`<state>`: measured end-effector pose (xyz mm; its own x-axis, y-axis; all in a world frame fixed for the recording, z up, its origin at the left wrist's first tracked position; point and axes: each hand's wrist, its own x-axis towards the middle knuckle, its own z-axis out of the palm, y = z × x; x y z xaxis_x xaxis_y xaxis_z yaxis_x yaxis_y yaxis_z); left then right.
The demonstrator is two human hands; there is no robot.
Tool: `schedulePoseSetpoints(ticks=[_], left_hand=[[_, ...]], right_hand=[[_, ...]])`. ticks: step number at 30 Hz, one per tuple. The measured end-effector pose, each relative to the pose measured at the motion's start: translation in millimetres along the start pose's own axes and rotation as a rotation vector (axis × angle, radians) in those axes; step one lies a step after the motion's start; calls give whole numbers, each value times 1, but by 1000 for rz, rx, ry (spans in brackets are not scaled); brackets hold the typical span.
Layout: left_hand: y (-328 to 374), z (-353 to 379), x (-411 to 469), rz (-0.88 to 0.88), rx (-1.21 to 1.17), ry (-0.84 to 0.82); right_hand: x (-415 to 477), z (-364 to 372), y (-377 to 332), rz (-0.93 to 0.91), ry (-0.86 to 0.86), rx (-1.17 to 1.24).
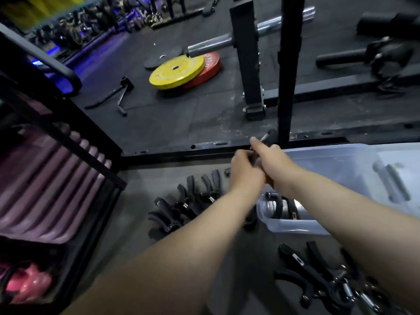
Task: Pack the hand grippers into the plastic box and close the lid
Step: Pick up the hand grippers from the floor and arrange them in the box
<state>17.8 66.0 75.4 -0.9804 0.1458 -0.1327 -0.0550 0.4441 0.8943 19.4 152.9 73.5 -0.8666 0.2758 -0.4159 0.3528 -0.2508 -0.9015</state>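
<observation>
Both my hands meet above the floor and hold one black hand gripper [269, 136], whose spring and handle tip stick out above my fingers. My left hand [244, 169] wraps its lower part, and my right hand [272, 160] grips it with the index finger stretched out. Just right of my hands stands the clear plastic box [295, 226], with a few grippers [281, 208] lying inside. Its lid [391, 176] leans open at the right. A pile of black grippers [184, 208] lies on the floor left of the box, and another pile [322, 276] lies in front of it.
A black rack frame [250, 64] and its floor rail [181, 151] stand behind my hands. Yellow and red weight plates [179, 71] and a barbell [209, 44] lie farther back. Purple rolled mats [45, 183] fill a shelf at the left.
</observation>
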Motion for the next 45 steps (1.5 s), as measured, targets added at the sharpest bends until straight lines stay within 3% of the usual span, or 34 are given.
schedulePoseSetpoints(ticks=[3, 6, 11, 15, 24, 30, 45], left_hand=[[13, 25, -26, 205, 161, -201], [5, 35, -22, 231, 326, -438], [-32, 30, -5, 191, 578, -238], [-62, 38, 13, 160, 562, -196], [-87, 55, 16, 139, 533, -131], [-92, 56, 17, 154, 504, -110], [-93, 57, 18, 139, 530, -129]], right_hand=[[0, -27, -7, 37, 261, 82], [2, -78, -10, 79, 279, 32], [1, -153, 20, 352, 182, -508], [12, -166, 49, 495, 146, -644], [78, -160, 99, 586, 79, -784], [69, -150, 91, 505, 126, -1255], [82, -150, 113, 542, 157, -1367]])
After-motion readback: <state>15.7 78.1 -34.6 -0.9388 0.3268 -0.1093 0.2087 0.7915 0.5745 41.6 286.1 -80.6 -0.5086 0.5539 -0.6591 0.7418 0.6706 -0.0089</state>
